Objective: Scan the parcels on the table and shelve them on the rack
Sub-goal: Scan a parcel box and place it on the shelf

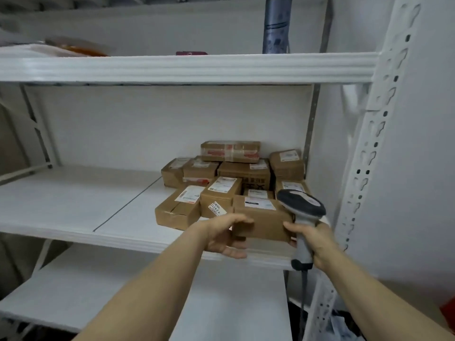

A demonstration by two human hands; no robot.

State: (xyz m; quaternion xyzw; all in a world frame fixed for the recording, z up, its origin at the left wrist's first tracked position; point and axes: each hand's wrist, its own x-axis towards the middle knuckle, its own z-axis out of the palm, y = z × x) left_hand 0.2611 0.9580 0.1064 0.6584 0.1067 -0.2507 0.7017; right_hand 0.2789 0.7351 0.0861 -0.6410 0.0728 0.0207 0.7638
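A brown cardboard parcel [262,219] with a white label sits at the front right of the middle shelf [73,205] of the white rack. My left hand [225,236] holds its left end, fingers over the top and under the bottom. My right hand [312,239] grips the grey handle of a barcode scanner [301,205], and its fingertips touch the parcel's right end. Behind the parcel, several labelled brown parcels [221,193] are packed together, and one taped parcel [230,151] lies on top at the back.
The rack's perforated white upright [364,168] stands just right of the scanner. An upper shelf [187,66] carries an orange-wrapped item [78,46], a small dark red object [192,53] and a blue-grey roll [277,23]. A lower shelf [86,291] lies beneath my arms.
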